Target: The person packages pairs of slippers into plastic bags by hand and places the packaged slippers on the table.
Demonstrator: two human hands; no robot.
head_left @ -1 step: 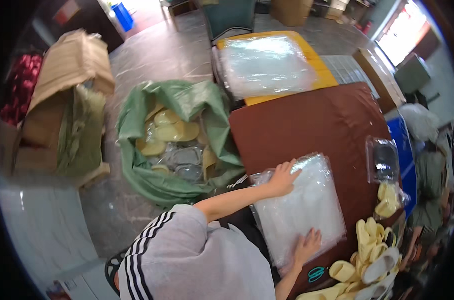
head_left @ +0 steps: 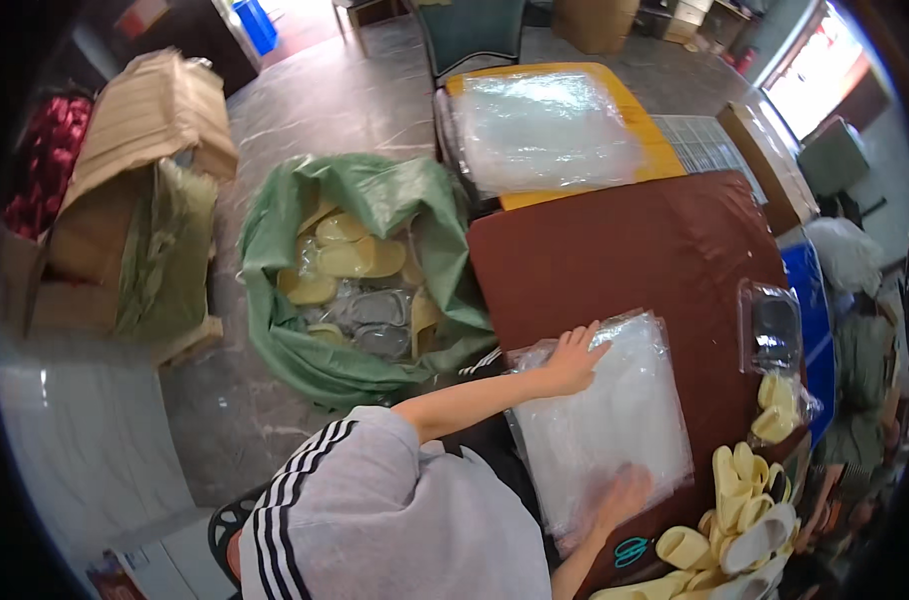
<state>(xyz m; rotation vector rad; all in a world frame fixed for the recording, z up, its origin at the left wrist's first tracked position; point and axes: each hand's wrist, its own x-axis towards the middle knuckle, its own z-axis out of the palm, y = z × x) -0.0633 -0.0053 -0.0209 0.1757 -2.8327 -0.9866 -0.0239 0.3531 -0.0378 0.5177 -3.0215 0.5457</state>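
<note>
A stack of clear plastic bags (head_left: 615, 410) lies on the brown-covered table, close to its near left edge. My left hand (head_left: 573, 362) rests open on the upper part of the stack, fingers spread flat. Over the lower right part of the stack is my right hand (head_left: 623, 498); motion smears its fingers, so their pose is unclear. Teal-handled scissors (head_left: 632, 551) lie on the table just right of my right forearm. Farther right is a heap of pale yellow and whitish slippers (head_left: 740, 500).
Left of the table, an open green sack (head_left: 275, 330) holds yellow and grey slippers, some wrapped. More clear bags (head_left: 545, 130) cover a yellow table beyond. Bagged grey slippers (head_left: 772, 325) and bagged yellow slippers (head_left: 775, 410) sit at the right edge. A torn carton (head_left: 150, 120) stands far left.
My right hand has blurred with motion over the bags. My left hand stays on the stack. The whole view has shifted slightly.
</note>
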